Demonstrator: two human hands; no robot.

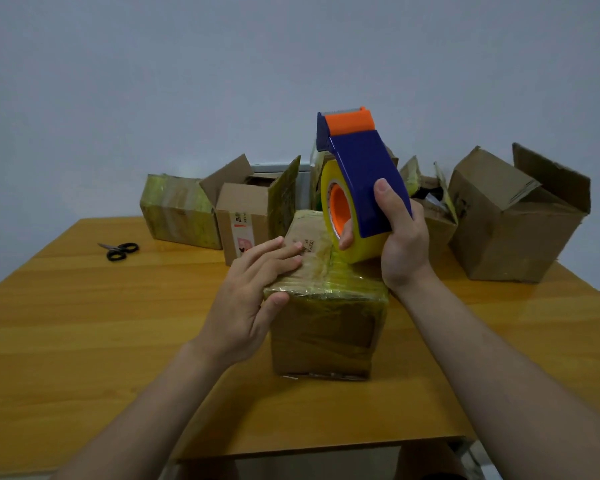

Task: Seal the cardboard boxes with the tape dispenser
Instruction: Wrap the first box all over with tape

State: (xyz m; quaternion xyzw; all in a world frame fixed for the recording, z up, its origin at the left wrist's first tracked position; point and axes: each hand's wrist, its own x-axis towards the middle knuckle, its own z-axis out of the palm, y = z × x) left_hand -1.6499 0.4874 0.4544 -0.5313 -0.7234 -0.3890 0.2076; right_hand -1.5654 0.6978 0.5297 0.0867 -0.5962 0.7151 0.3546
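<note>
The blue tape dispenser (364,168), orange at its blade end and hub, carries a yellowish clear roll. The right hand (402,244) grips it tilted, blade end up, with the roll touching the top of the near box (326,330). That box stands closed in the middle, wrapped in yellowish tape, with the left hand (246,306) flat on its top. Far behind are a taped box (177,213) at left, an open-flapped box (243,216) beside it, and a large open box (506,230) at right.
</note>
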